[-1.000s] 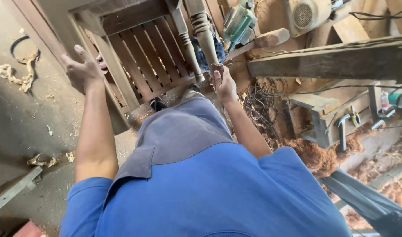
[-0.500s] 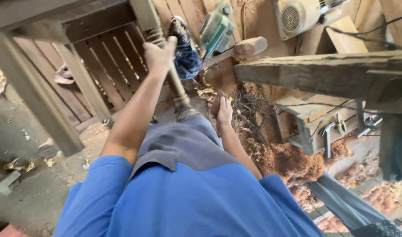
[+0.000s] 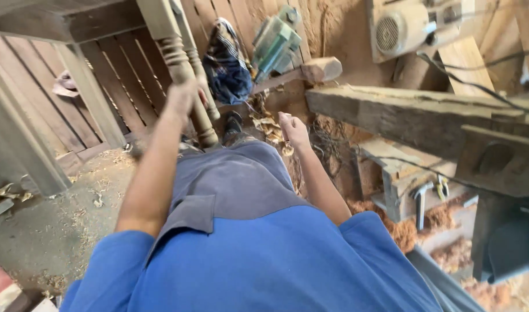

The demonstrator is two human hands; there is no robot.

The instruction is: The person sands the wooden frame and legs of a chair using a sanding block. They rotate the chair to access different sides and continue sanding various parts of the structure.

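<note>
I look down over my blue shirt and grey trousers at a wooden furniture frame (image 3: 85,92) with slats standing on the floor. My left hand (image 3: 182,99) grips one of its turned wooden legs (image 3: 183,66), which rises toward the top of the view. My right hand (image 3: 292,128) hangs beside my hip with the fingers loosely curled and nothing visible in it. A wooden mallet (image 3: 310,70) lies just beyond that hand.
A heavy wooden beam (image 3: 403,118) of a workbench runs along the right. A green power tool (image 3: 276,40) and a dark cloth (image 3: 227,63) lie ahead. A grey motor (image 3: 406,26) sits at the top right. Sawdust and shavings (image 3: 420,225) pile under the bench.
My left hand has slid down and left along the turned leg, keeping its grip. The frame has come closer. My right hand has stayed beside my hip.
</note>
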